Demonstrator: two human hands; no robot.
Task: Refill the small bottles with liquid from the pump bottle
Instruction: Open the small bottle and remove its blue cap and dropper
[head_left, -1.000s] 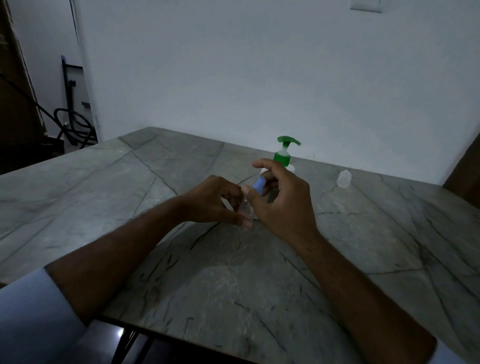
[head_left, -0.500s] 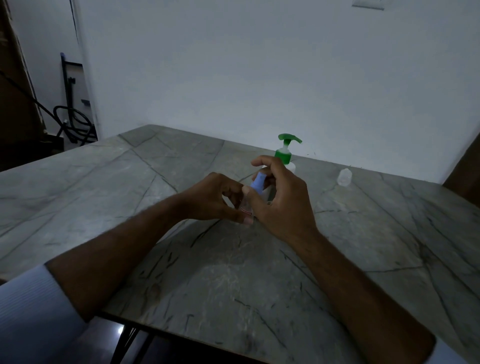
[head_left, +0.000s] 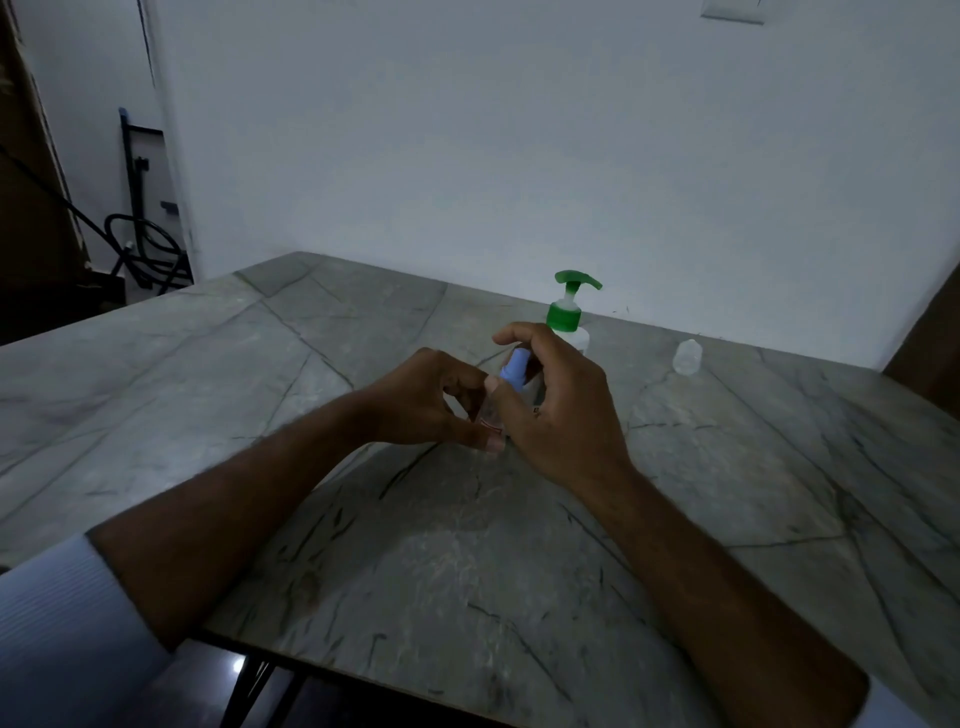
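Two hands: meeting at the middle of the frame over a grey stone table (head_left: 260, 364), close together on one small bottle.
Far left: dark doorway area in the upper left with a black frame and looped cable (head_left: 140, 239); too dim to identify further.
Lower left: pale blue sleeve (head_left: 57, 639), partly cut off by the frame edge.
Left hand (head_left: 421, 402): fingers and thumb curled round the lower body of the small bottle (head_left: 491, 415), steadying it just above or on the table; contact with the surface cannot be told.
Small bottle: clear, with a reddish label, mostly hidden between the two hands; its liquid level cannot be seen.
Blue cap (head_left: 515, 370): on top of the small bottle, tilted slightly.
Right hand (head_left: 558, 405): fingers curled over and pinching the blue cap.
Pump bottle (head_left: 567, 317): green pump head, upright just behind the right hand in the upper middle; its body is largely hidden.
Right of centre: second small clear bottle (head_left: 687, 356) standing alone, well apart from the hands.
Progress: judged early or mid-task; the cap is being turned, but whether opening or closing is unclear. The second bottle looks untouched.
Hard to see: dim lighting blurs labels and liquid.
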